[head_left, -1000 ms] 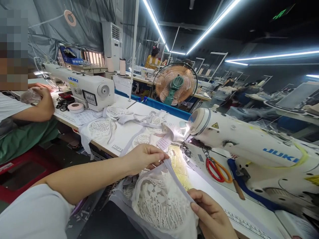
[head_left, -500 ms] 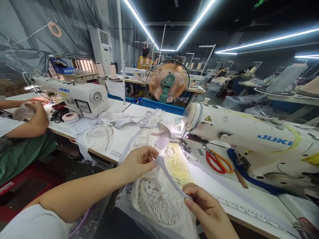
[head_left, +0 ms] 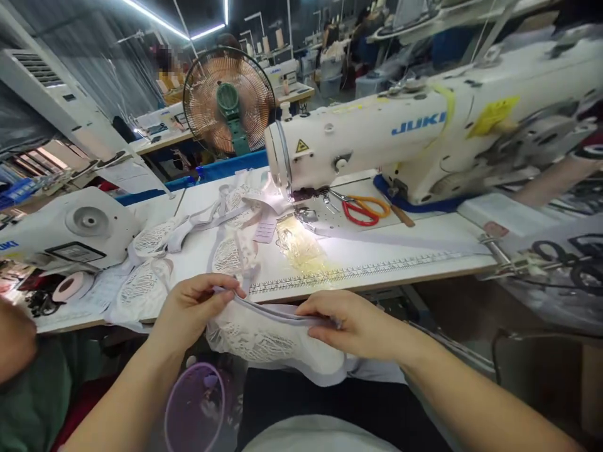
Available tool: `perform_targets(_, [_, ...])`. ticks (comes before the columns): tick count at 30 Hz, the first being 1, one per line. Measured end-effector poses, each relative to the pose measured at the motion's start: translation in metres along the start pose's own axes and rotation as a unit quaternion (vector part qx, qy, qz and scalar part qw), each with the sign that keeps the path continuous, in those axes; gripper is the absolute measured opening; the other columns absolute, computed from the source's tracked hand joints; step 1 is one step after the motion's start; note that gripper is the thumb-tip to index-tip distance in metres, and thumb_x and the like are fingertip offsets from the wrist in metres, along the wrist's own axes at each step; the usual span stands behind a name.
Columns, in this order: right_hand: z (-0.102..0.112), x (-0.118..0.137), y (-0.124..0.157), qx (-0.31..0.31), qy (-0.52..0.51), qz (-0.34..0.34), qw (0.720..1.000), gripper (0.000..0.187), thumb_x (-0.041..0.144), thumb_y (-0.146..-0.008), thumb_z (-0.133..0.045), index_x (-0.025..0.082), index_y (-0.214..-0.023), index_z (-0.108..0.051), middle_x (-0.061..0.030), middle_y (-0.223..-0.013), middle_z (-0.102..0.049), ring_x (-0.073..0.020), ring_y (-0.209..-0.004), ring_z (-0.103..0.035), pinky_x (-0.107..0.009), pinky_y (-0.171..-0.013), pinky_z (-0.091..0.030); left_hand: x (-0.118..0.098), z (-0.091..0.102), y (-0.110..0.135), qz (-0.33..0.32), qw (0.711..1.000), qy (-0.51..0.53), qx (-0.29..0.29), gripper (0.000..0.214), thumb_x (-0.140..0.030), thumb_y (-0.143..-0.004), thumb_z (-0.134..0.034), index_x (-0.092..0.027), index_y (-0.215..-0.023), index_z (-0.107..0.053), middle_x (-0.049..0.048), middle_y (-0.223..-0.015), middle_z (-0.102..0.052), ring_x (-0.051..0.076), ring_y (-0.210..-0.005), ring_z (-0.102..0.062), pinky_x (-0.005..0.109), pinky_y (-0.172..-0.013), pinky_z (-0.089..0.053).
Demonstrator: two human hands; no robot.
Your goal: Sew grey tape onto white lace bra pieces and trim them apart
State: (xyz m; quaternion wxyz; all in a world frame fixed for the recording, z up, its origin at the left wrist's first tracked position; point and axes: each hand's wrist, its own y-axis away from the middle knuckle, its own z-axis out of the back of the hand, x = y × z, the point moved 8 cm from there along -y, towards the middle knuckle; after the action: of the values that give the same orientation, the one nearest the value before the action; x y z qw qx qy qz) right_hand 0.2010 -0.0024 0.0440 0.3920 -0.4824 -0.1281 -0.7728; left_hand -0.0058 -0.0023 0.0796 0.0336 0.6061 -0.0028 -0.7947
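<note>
Between my two hands hangs a white lace bra [head_left: 277, 342] with a grey-lilac edge band, held at the table's front edge above my lap. My left hand [head_left: 200, 304] pinches the band at its left end. Farther right, my right hand [head_left: 336, 320] grips the same band between thumb and fingers. Beyond them stands a white sewing machine [head_left: 348, 138], its lamp lighting the needle area. Yellow film [head_left: 301, 245] lies on the table in front of the needle. More lace bra pieces [head_left: 228, 254] lie joined in a strip left of the needle.
Red-and-orange-handled scissors [head_left: 362, 210] rest by the machine bed. A printed ruler [head_left: 358, 270] runs along the table edge. Another machine [head_left: 75, 229] and a co-worker's arm [head_left: 14, 339] are at left. A purple-rimmed bin [head_left: 195, 408] stands below; a fan [head_left: 229, 100] stands behind.
My view has swung right and down. The band, slanted before, now runs nearly level between my hands, and my right hand has come up beside the table edge. Both hands keep hold of the bra.
</note>
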Motion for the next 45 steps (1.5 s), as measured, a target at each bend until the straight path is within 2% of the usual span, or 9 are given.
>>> perform_targets(7, [0.023,-0.010,0.010,0.004,-0.001,0.037,0.999,0.018,0.027,-0.082,-0.053,0.020,-0.088,-0.068,-0.0029,-0.079,-0.064,-0.0152,-0.074,-0.058,-0.025,-0.069,-0.043,-0.038,0.038,-0.002,-0.048,0.995,-0.035,-0.075,0.016,-0.027,-0.060,-0.077,-0.021,-0.073,-0.071,0.0017,-0.068,-0.069,0.015,-0.063,-0.058,0.021,-0.052,-0.043])
perform_targets(13, [0.053,-0.027,0.007,-0.010,-0.035,0.014,0.999,0.023,0.034,-0.083,-0.049,0.021,-0.085,-0.068,-0.0042,-0.082,-0.061,-0.0167,-0.078,-0.057,-0.027,-0.071,-0.045,-0.050,0.053,-0.026,-0.009,0.997,0.015,-0.074,0.025,-0.026,-0.050,-0.083,-0.018,-0.071,-0.072,0.0039,-0.069,-0.069,0.014,-0.061,-0.060,0.019,-0.052,-0.046])
perform_targets(18, [0.066,-0.040,-0.003,-0.049,0.065,-0.004,0.997,0.019,0.031,-0.082,-0.050,0.021,-0.079,-0.066,-0.0065,-0.091,-0.059,-0.0190,-0.088,-0.055,-0.030,-0.075,-0.045,-0.038,0.051,-0.053,0.041,0.997,0.017,-0.066,0.033,-0.027,-0.047,-0.084,-0.014,-0.073,-0.071,0.0049,-0.072,-0.069,0.012,-0.056,-0.059,0.019,-0.048,-0.046])
perform_targets(25, [0.068,-0.071,-0.005,-0.089,0.155,-0.136,0.974,0.013,0.026,-0.078,-0.052,0.022,-0.069,-0.059,-0.0031,-0.087,-0.059,-0.0137,-0.062,-0.054,-0.026,-0.058,-0.043,-0.021,0.042,-0.086,0.072,0.996,0.022,-0.039,0.035,-0.027,-0.046,-0.084,-0.014,-0.075,-0.069,0.0043,-0.072,-0.068,0.013,-0.057,-0.060,0.023,-0.053,-0.049])
perform_targets(30, [0.068,-0.075,-0.009,-0.106,0.122,-0.102,0.982,0.015,0.029,-0.082,-0.046,0.022,-0.075,-0.058,-0.0043,-0.104,-0.065,-0.0208,-0.090,-0.061,-0.030,-0.071,-0.047,-0.008,0.036,-0.118,0.000,0.988,-0.155,-0.006,0.041,-0.044,-0.058,-0.072,-0.014,-0.084,-0.065,0.0040,-0.070,-0.064,0.014,-0.056,-0.057,0.027,-0.055,-0.046])
perform_targets(33, [0.070,-0.072,-0.011,-0.125,0.188,-0.085,0.970,0.017,0.027,-0.082,-0.043,0.022,-0.074,-0.058,-0.0056,-0.108,-0.065,-0.0229,-0.092,-0.062,-0.033,-0.071,-0.048,0.002,0.032,-0.133,-0.033,0.972,-0.232,-0.024,0.037,-0.036,-0.061,-0.070,-0.014,-0.091,-0.065,0.0003,-0.060,-0.057,0.016,-0.057,-0.056,0.028,-0.057,-0.045])
perform_targets(37, [0.072,-0.068,-0.013,-0.140,0.276,-0.084,0.947,0.018,0.022,-0.079,-0.041,0.022,-0.073,-0.058,-0.0073,-0.096,-0.068,-0.0238,-0.082,-0.064,-0.034,-0.063,-0.048,-0.006,0.008,-0.127,-0.111,0.944,-0.304,-0.058,0.024,-0.024,-0.068,-0.064,-0.019,-0.091,-0.065,0.0066,-0.088,-0.060,0.024,-0.093,-0.055,0.035,-0.082,-0.042])
perform_targets(41, [0.071,-0.064,-0.013,-0.129,0.296,-0.080,0.943,0.018,0.021,-0.077,-0.042,0.023,-0.074,-0.059,-0.0064,-0.092,-0.068,-0.0232,-0.078,-0.064,-0.033,-0.061,-0.048,-0.019,-0.058,-0.103,-0.235,0.885,-0.383,0.120,0.018,-0.026,-0.082,-0.051,-0.020,-0.094,-0.063,0.0089,-0.100,-0.063,0.023,-0.098,-0.054,0.037,-0.087,-0.040])
perform_targets(45, [0.073,-0.062,-0.007,-0.141,0.301,-0.072,0.940,0.018,0.024,-0.078,-0.043,0.024,-0.074,-0.060,-0.0056,-0.099,-0.067,-0.0237,-0.083,-0.063,-0.034,-0.063,-0.048,-0.001,-0.082,-0.098,-0.192,0.834,-0.440,0.272,0.019,-0.028,-0.084,-0.049,-0.018,-0.092,-0.063,0.0077,-0.088,-0.065,0.021,-0.083,-0.057,0.032,-0.075,-0.042])
